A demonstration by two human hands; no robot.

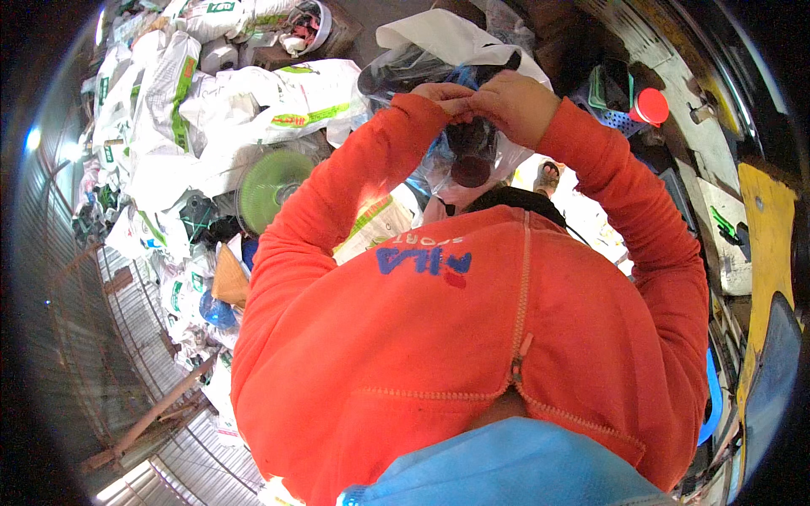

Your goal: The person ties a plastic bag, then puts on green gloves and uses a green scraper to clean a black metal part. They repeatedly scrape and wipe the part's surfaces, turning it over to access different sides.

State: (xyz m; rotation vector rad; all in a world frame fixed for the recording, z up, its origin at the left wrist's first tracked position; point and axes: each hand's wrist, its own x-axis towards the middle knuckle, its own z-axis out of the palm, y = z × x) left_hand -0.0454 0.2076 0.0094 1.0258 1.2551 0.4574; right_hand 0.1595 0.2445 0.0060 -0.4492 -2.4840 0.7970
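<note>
**Both hands pinch the neck of a clear bag**

While only the head view is on hand, it shows the matter well enough. Raised in front of the chest, the left hand [445,94] and the right hand [516,103] meet, fingers closed narrow on the gathered top of a clear plastic bag [468,156]. The bag hangs between the two orange sleeves [337,194], just below the hands, and holds dark items, one of them round and reddish-brown; what exactly they are cannot be told through the film.

As for progress, the bag looks already filled and its mouth drawn together, so I judge the closing to be under way. No finished knot shows, since the fingers hide the neck, and the bag has not been set down anywhere.

Around the hands, a heap of white sacks [253,101] with green print fills the upper left, and a pale green fan grille [270,181] lies among them. Behind the bag sits a larger white bag [439,34] with dark contents. To the right is a red cap [650,106] on a blue perforated basket [620,122], near a yellow board [768,219]. A sandalled foot [547,177] shows below the bag. The crowded ground leaves little free room beneath the hands, and the person's own jacket blocks much of the lower view.
</note>
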